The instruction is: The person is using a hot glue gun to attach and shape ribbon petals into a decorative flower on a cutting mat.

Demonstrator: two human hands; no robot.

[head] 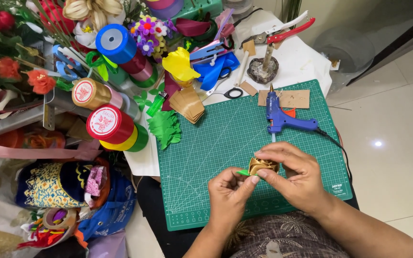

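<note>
Left hand (229,188): nearest the camera, fingers curled in narrow, thumb and fingertips pinching the lower left edge of the gold rose and the green leaf, seemingly to keep them steady.
Right hand (292,174): fingers closed over the rose from the right and above, thumb below, forefinger laid along the top; a light pinch, seemingly so the petals are not crushed.
Gold rose (262,166): small folded ribbon flower, held between both hands just above the near middle of the mat, off its surface as far as can be told.
Green leaf (243,172): a small green piece poking out to the left under the rose, touching it, pinched at the left fingertips.
Mat (201,157): green gridded cutting mat covering the counter in front of the person, probably to protect it.
Glue gun (283,117): blue, standing nozzle-up on the mat just beyond the hands, cord trailing right; within easy reach.
Card pieces (290,99): brown card behind the gun, at the mat's far edge.
Cut leaves (165,128): green pile at the mat's left edge, beside tan petals (187,104).
Ribbon spools (113,125): stacked at left, well apart from the hands.
Pruners (283,29): red-handled, farthest back on the counter.
</note>
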